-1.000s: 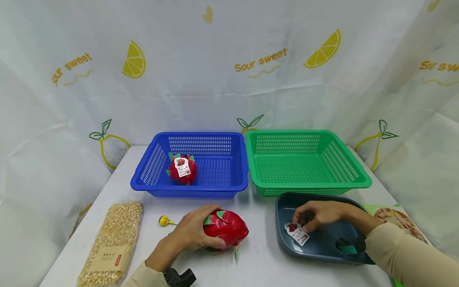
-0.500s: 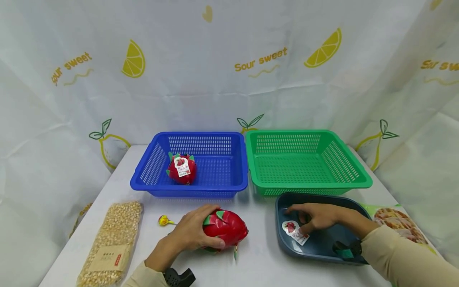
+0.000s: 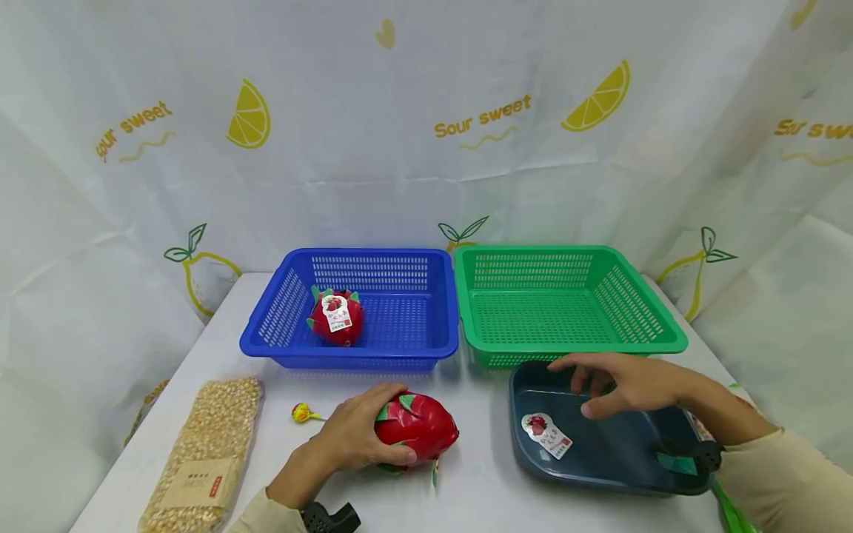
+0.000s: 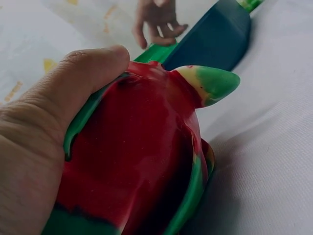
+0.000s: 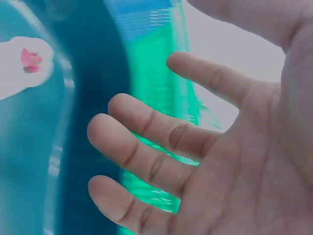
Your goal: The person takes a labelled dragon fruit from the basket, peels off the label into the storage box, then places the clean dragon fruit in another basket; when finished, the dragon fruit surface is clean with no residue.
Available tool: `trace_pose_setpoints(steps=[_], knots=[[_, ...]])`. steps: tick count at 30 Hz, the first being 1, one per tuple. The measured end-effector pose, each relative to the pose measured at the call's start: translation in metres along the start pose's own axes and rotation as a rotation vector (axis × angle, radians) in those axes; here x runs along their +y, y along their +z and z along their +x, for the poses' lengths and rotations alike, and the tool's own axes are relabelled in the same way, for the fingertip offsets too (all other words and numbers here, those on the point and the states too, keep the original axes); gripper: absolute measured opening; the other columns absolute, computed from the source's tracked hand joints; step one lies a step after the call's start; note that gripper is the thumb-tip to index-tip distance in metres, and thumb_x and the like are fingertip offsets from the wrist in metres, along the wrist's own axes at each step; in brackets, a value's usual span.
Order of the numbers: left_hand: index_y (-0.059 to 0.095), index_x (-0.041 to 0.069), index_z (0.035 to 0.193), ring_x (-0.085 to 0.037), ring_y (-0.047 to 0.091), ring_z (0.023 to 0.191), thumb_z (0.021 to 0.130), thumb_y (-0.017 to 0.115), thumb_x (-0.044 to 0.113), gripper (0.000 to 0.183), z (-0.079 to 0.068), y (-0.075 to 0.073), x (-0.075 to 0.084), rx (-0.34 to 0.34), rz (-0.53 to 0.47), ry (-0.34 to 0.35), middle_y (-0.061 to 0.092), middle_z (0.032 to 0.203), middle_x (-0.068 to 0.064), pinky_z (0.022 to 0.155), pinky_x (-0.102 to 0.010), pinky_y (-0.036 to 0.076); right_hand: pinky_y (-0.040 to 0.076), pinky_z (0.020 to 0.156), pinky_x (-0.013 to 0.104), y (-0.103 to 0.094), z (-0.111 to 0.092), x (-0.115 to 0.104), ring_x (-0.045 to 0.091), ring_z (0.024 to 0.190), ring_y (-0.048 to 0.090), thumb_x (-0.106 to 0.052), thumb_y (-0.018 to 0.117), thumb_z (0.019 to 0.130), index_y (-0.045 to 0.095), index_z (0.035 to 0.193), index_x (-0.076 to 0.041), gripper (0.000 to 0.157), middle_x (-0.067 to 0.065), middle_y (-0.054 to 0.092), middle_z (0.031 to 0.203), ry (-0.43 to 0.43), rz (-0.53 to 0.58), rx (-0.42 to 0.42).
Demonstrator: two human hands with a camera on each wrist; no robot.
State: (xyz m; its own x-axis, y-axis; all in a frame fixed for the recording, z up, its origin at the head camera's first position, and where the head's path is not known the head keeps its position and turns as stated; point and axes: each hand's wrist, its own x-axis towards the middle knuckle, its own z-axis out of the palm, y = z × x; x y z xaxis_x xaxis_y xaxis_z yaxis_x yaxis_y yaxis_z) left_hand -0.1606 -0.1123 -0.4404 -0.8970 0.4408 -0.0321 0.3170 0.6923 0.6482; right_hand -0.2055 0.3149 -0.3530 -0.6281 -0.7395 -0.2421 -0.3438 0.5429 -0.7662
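My left hand [image 3: 360, 431] grips a red artificial dragon fruit [image 3: 420, 429] with green leaf tips on the white table; thumb and fingers wrap its left end. In the left wrist view the thumb lies along the glossy dragon fruit [image 4: 132, 147]. A white label sticker [image 3: 546, 435] with a red fruit picture lies flat at the left side of the dark blue tray [image 3: 626, 451]. Above that tray hovers my right hand [image 3: 626, 385], fingers spread and holding nothing. The right wrist view shows its relaxed fingers apart from the sticker [image 5: 24, 63].
Behind stand a blue basket [image 3: 426, 348] with a labelled dragon fruit [image 3: 338, 326] inside and a green basket [image 3: 573, 346]. A bag of corn kernels [image 3: 206, 451] and a yellow lollipop [image 3: 303, 413] lie at left. A green package [image 3: 733, 511] is partly hidden under the right arm.
My right hand lets go of the sticker, which stays in the tray, and rises up and to the right. The left hand keeps its grip on the dragon fruit.
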Motion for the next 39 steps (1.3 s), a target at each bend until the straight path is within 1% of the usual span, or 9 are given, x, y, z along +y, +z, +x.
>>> trace_pose_setpoints(steps=[4,8,12,15,17,20,25,33,39], knots=[[0.047,0.014,0.142,-0.031,0.047,0.12,0.069,0.078,0.059,0.092,0.0,0.0,0.0,0.006,0.007,0.009,0.05,0.136,-0.004,0.089,-0.057,0.045,0.053,0.069,0.034,-0.022,-0.019,-0.008,0.02,0.092,0.061,-0.008,0.061,0.094,0.038,0.143,-0.001,0.055,0.019,0.052,0.115,-0.063,-0.028,0.057],[0.047,0.013,0.142,-0.031,0.047,0.12,0.069,0.077,0.059,0.092,-0.001,0.001,0.0,0.005,0.015,0.013,0.05,0.136,-0.005,0.088,-0.056,0.047,0.053,0.073,0.033,-0.039,-0.035,-0.002,0.017,0.096,0.06,-0.007,0.061,0.094,0.041,0.143,-0.007,0.053,0.017,0.053,0.118,-0.07,-0.118,0.192],[0.047,0.013,0.142,-0.03,0.049,0.118,0.07,0.076,0.06,0.091,-0.002,0.002,-0.002,0.013,0.018,0.029,0.051,0.135,-0.005,0.085,-0.053,0.049,0.051,0.072,0.031,-0.05,-0.047,0.014,0.011,0.099,0.058,-0.012,0.064,0.093,0.047,0.139,-0.01,0.05,0.002,0.056,0.122,0.021,-0.203,0.361],[0.047,0.013,0.141,-0.028,0.05,0.117,0.07,0.075,0.061,0.09,-0.002,0.003,-0.005,0.026,0.022,0.051,0.052,0.134,-0.003,0.084,-0.052,0.05,0.051,0.073,0.038,-0.058,-0.054,0.029,0.006,0.1,0.056,-0.015,0.065,0.093,0.048,0.138,-0.009,0.048,-0.009,0.054,0.125,0.091,-0.239,0.458],[0.047,0.013,0.141,-0.027,0.051,0.116,0.071,0.074,0.062,0.09,-0.003,0.004,-0.006,0.033,0.026,0.06,0.052,0.133,-0.003,0.083,-0.051,0.05,0.049,0.076,0.047,-0.062,-0.059,0.039,0.008,0.104,0.054,-0.017,0.062,0.095,0.046,0.14,-0.007,0.049,-0.006,0.05,0.129,0.131,-0.238,0.503],[0.047,0.013,0.141,-0.026,0.051,0.115,0.07,0.074,0.063,0.091,-0.004,0.004,-0.007,0.042,0.035,0.075,0.053,0.132,-0.002,0.083,-0.05,0.051,0.044,0.078,0.06,-0.066,-0.064,0.051,0.024,0.113,0.05,-0.02,0.06,0.097,0.042,0.141,-0.003,0.05,0.011,0.044,0.137,0.185,-0.215,0.559],[0.045,0.013,0.142,-0.023,0.052,0.114,0.067,0.074,0.066,0.096,-0.005,0.004,-0.006,0.025,0.045,0.08,0.053,0.131,-0.001,0.082,-0.046,0.052,0.036,0.08,0.071,-0.067,-0.069,0.072,0.052,0.123,0.034,-0.026,0.06,0.097,0.038,0.141,0.002,0.057,0.032,0.028,0.145,0.254,-0.175,0.602],[0.044,0.014,0.143,-0.027,0.051,0.115,0.066,0.075,0.066,0.098,-0.003,0.001,-0.002,-0.008,0.049,0.05,0.052,0.13,-0.003,0.078,-0.045,0.054,0.029,0.085,0.074,-0.061,-0.072,0.094,0.062,0.127,0.022,-0.025,0.062,0.095,0.033,0.144,0.009,0.066,0.034,0.014,0.151,0.268,-0.154,0.594],[0.05,0.012,0.139,-0.026,0.052,0.112,0.065,0.078,0.06,0.092,0.001,-0.003,0.005,0.01,0.014,0.048,0.055,0.125,-0.002,0.075,-0.04,0.055,0.032,0.085,0.073,-0.055,-0.074,0.097,0.063,0.122,0.029,-0.026,0.063,0.095,0.033,0.144,0.009,0.067,0.034,0.014,0.152,0.267,-0.202,0.602]])
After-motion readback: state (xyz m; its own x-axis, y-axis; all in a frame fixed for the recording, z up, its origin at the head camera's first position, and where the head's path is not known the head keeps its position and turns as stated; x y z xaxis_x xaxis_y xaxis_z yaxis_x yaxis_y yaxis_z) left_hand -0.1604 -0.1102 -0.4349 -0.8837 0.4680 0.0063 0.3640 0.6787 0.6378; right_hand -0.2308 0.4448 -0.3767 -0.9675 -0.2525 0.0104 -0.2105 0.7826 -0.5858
